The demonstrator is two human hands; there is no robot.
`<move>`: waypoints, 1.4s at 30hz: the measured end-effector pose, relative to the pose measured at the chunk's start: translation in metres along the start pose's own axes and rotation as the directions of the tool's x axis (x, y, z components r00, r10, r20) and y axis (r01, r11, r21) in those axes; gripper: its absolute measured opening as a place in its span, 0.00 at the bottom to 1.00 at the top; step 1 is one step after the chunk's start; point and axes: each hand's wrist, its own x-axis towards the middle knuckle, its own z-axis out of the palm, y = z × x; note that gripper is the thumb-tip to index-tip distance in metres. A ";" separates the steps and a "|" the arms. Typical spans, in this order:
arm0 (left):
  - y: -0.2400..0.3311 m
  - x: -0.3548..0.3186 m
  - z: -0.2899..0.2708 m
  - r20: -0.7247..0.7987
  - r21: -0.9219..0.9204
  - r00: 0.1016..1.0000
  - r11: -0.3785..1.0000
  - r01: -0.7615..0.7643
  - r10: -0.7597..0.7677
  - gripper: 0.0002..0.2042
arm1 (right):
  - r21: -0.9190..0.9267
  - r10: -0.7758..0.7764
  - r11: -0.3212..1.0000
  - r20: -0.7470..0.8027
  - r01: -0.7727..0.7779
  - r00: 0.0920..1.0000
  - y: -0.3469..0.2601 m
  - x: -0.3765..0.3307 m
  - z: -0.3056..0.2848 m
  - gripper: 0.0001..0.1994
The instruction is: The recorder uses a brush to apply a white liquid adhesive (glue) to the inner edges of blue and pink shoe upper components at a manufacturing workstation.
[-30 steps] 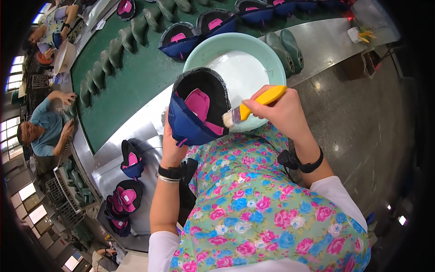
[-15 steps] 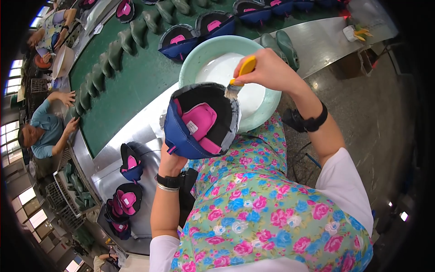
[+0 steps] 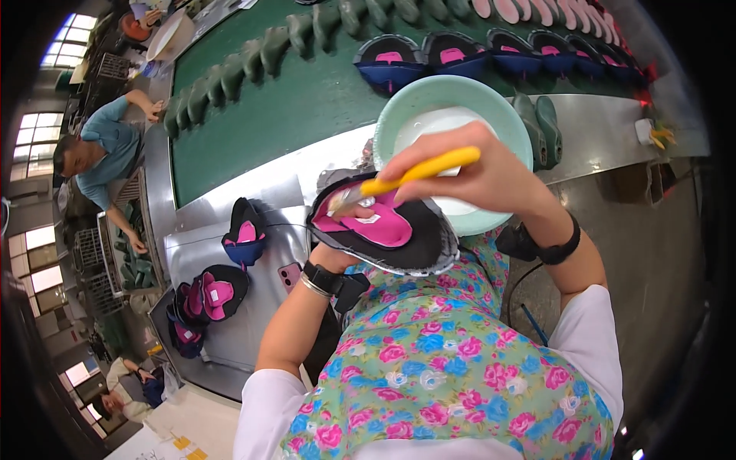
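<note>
My left hand (image 3: 337, 258) holds a shoe upper (image 3: 425, 234) from beneath and at its near left side. The upper is tilted, showing black lining, a pink tongue piece and a whitish smeared rim. One of my fingertips lies on the pink lining. My right hand (image 3: 479, 172) is closed round the yellow handle of a paintbrush (image 3: 429, 167). Its pale bristles touch or nearly touch the upper's left edge. Right behind the upper stands a pale green basin (image 3: 391, 115) with white liquid, partly covered by my right hand.
A green conveyor belt (image 3: 230, 146) carries dark green shoe lasts (image 3: 274, 50), blue uppers (image 3: 387, 63) and pink soles (image 3: 510, 11). Two lasts (image 3: 547, 132) stand beside the basin. More uppers (image 3: 245, 238) and a phone (image 3: 290, 276) lie on a metal tray. A co-worker (image 3: 111, 153) stands left.
The upper has been turned, its smeared rim now facing near right. My right hand has brought the brush from the rim by the basin leftward to the upper's other edge. The view has shifted.
</note>
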 end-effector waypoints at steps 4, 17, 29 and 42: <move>-0.008 0.003 0.024 0.050 0.302 0.992 0.945 -0.122 0.112 0.18 | 0.088 -0.021 0.996 0.122 0.010 0.992 0.006 0.008 0.021 0.11; 0.018 -0.006 0.003 -0.304 -0.058 0.925 0.974 0.220 -0.227 0.10 | 0.068 0.512 0.847 -0.370 -0.527 0.775 0.052 -0.045 -0.016 0.09; 0.108 0.139 -0.141 -0.393 0.176 0.853 0.939 -0.296 0.343 0.16 | 0.302 0.544 0.833 -0.601 -0.464 0.586 0.044 -0.034 -0.013 0.08; 0.191 -0.165 -0.195 -0.740 0.623 0.297 0.449 0.640 0.603 0.34 | 0.054 0.398 0.906 -0.446 -0.419 0.802 0.050 0.011 0.025 0.11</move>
